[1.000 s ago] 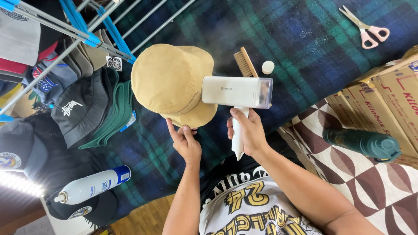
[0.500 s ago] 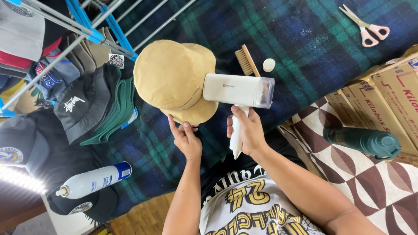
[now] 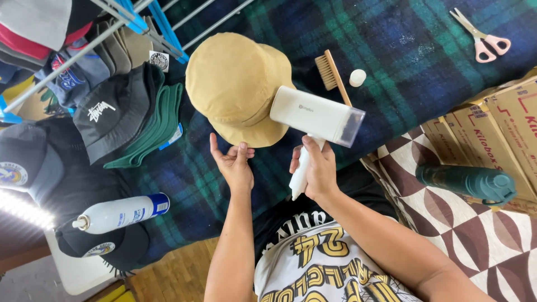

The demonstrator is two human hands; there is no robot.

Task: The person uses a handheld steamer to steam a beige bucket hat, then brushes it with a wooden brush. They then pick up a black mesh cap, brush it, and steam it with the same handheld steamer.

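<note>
gripped in the right hand [image 3: 316,170] is the white handle of a handheld garment steamer [image 3: 316,117], its boxy head aimed at the brim of a tan bucket hat [image 3: 238,84]. the left hand [image 3: 235,162] is held open, palm up, fingertips just touching the hat's near brim edge; nothing is clasped by it. the hat is laid crown-up on a dark green and blue plaid blanket [image 3: 391,33], which covers the work surface. to the person's left a pile of caps [image 3: 112,117] is stacked beside a blue and grey rack [image 3: 140,17]. a dark green bottle [image 3: 467,182] is lying on a patterned mat to the right. a white spray can [image 3: 120,212] is lying near the left edge. a wooden brush [image 3: 331,72], pink-handled scissors [image 3: 484,39] and a small white cap [image 3: 357,77] are set beyond the hat. for clean work, it is judged that the brim should be kept taut and flat by the left fingers, well aside of the nozzle, while the head is passed slowly and evenly.
</note>
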